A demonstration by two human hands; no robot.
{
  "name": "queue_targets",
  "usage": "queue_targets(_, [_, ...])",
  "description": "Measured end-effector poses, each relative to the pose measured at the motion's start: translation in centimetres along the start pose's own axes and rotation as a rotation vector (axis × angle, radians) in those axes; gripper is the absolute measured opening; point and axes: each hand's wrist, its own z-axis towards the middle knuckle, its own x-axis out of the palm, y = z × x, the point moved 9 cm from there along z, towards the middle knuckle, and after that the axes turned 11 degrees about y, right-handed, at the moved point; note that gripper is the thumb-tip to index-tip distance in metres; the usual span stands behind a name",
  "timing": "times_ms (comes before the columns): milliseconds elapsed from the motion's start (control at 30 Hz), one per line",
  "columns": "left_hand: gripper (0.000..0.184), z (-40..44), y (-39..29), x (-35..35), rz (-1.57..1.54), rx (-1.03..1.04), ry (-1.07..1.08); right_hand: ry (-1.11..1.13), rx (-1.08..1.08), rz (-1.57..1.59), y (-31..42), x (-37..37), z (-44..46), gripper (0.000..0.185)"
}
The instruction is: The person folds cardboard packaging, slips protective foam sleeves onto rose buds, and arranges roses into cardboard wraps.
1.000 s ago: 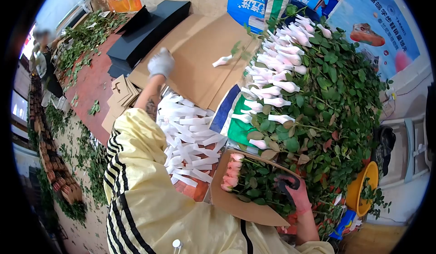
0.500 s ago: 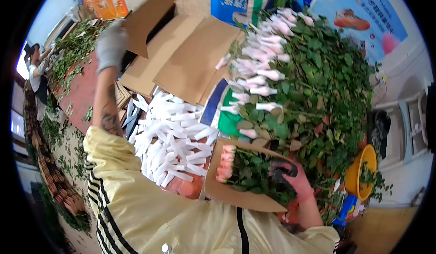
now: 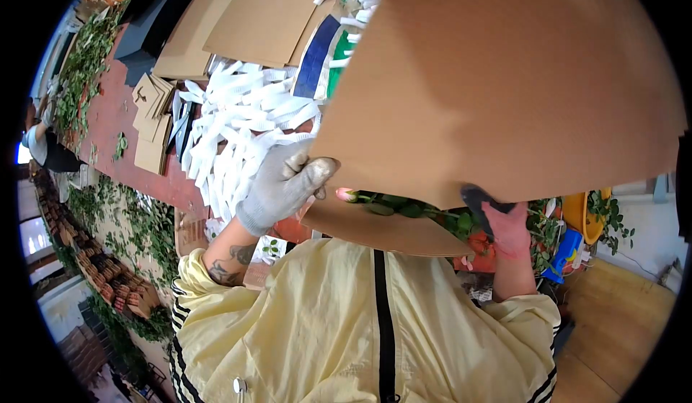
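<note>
A large brown cardboard sheet [image 3: 497, 86] fills the upper right of the head view. My left hand [image 3: 287, 185], in a grey glove, pinches its lower left corner. At the sheet's lower edge, my right hand [image 3: 499, 223], in a pink and black glove, grips it with the thumb in front; the other fingers are hidden. Below the sheet lies a second curved piece of cardboard [image 3: 382, 228]. Between the two cardboards show rose stems with green leaves [image 3: 411, 208] and one pink rose head [image 3: 347, 195]; the other blooms are covered.
White sleeve-like strips [image 3: 238, 122] are heaped on the red table [image 3: 108, 114]. Flat cardboard sheets [image 3: 259, 17] and small folded cards [image 3: 153, 125] lie beyond. A yellow basin [image 3: 585, 219] stands at right. A co-worker [image 3: 50, 143] is at far left, near cut leaves.
My left hand has come down from the back of the table with the cardboard sheet, now over the roses. My right hand has moved from the rose stems to the sheet's edge. The view has shifted.
</note>
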Motion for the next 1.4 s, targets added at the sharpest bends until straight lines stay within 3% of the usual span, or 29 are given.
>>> queue_targets(100, [0.04,-0.5,5.2,-0.3,0.042,-0.209,0.106,-0.11,0.259,0.154,-3.6,1.0,1.4,0.064])
queue_targets(133, [0.044,-0.9,6.4,-0.1,0.126,-0.282,0.206,-0.112,0.267,0.157,-4.8,0.8,2.1,0.064])
queue_targets(200, [0.049,-1.2,8.9,-0.3,0.096,-0.418,0.216,0.012,0.105,0.183,-7.3,1.3,3.8,0.064])
queue_targets(267, [0.051,-0.8,12.0,-0.7,0.02,-0.546,0.141,-0.021,0.131,0.093,-8.5,1.4,5.1,0.059])
queue_targets(333, [0.05,-1.1,12.6,-0.6,-0.01,-0.658,0.144,0.022,0.065,-0.171,-7.9,2.2,6.4,0.052])
queue_targets(367, [0.048,-1.4,13.9,-0.7,0.125,-0.734,0.188,-0.006,0.017,-0.219,-6.1,2.6,6.7,0.039])
queue_targets(400, [0.048,-1.7,15.0,-0.9,0.259,-0.808,0.231,-0.005,0.023,-0.218,-5.2,2.4,6.6,0.039])
queue_targets(467, [0.047,-1.3,15.6,-1.3,0.353,-0.83,0.266,0.14,0.248,-1.136,-3.4,2.7,6.2,0.03])
queue_targets(500, [0.047,-1.3,15.9,-1.6,0.449,-0.846,0.294,0.141,0.307,-1.125,-0.5,2.7,5.8,0.031])
queue_targets(567, [0.048,-1.6,16.0,-1.6,0.313,-0.865,0.275,0.198,0.093,-1.063,5.0,3.4,4.9,0.031])
queue_targets(633, [0.049,-2.0,16.5,-1.7,0.187,-0.882,0.268,0.798,0.156,-0.375,7.0,7.3,4.4,0.034])
queue_targets(667, [0.05,-2.3,17.1,-1.8,0.097,-0.91,0.278,0.704,-0.161,-0.641,8.8,8.4,4.2,0.037])
queue_targets(733, [0.051,-2.6,18.5,-1.9,0.017,-0.938,0.297,0.593,-0.576,-0.992,8.2,12.7,4.0,0.041])
queue_targets(833, [0.047,-2.9,19.5,-2.3,0.29,-0.945,0.367,0.792,-0.772,-1.37,-0.3,19.0,7.8,0.04])
queue_targets(900, [0.043,-1.6,17.2,-1.9,0.515,-0.756,0.386,0.831,-0.752,-1.27,-4.4,19.1,8.1,0.039])
queue_targets(967, [0.043,-1.1,15.6,-1.0,0.723,-0.758,0.431,0.813,-0.65,-1.201,-4.5,19.2,9.1,0.039])
queue_targets(1000, [0.047,-1.6,17.3,-0.9,0.721,-0.679,0.367,0.749,-0.591,-1.226,-3.6,19.1,9.1,0.041])
queue_targets(1033, [0.033,-1.6,13.2,-3.7,0.887,-0.543,0.205,0.755,-0.622,-1.186,-4.4,21.4,11.2,0.047])
queue_targets(1067, [0.038,-1.0,14.1,-2.4,0.916,-0.675,0.371,0.773,-0.508,-1.193,-5.5,20.7,11.5,0.052])
queue_targets(1133, [0.045,-0.7,14.5,-2.2,0.94,-0.614,0.325,0.856,-0.247,-1.215,-6.8,19.5,11.6,0.06])
queue_targets(1167, [0.044,-1.0,13.7,-1.9,1.011,-0.629,0.335,0.887,-0.291,-1.223,-5.6,21.2,10.5,0.06])
queue_targets(1200, [0.054,-1.9,12.6,-1.6,0.952,-0.75,0.482,0.885,-0.331,-1.298,-4.8,21.7,9.8,0.062])
queue_targets(1267, [0.061,-2.0,7.0,-3.1,0.761,-0.358,0.152,0.834,-0.449,-1.328,-2.6,22.7,10.0,0.067])
queue_targets(1333, [0.073,-2.5,0.2,-4.3,0.645,0.201,-0.262,0.782,-0.439,-1.33,-2.5,22.9,10.0,0.067])
queue_targets(1367, [0.073,-2.0,-0.5,-3.8,0.635,0.205,-0.265,0.785,-0.433,-1.339,-3.7,22.4,10.1,0.067])
queue_targets(1400, [0.078,-1.2,-2.7,-3.3,0.717,0.302,-0.266,0.734,-0.45,-1.11,-4.5,21.6,10.6,0.067])
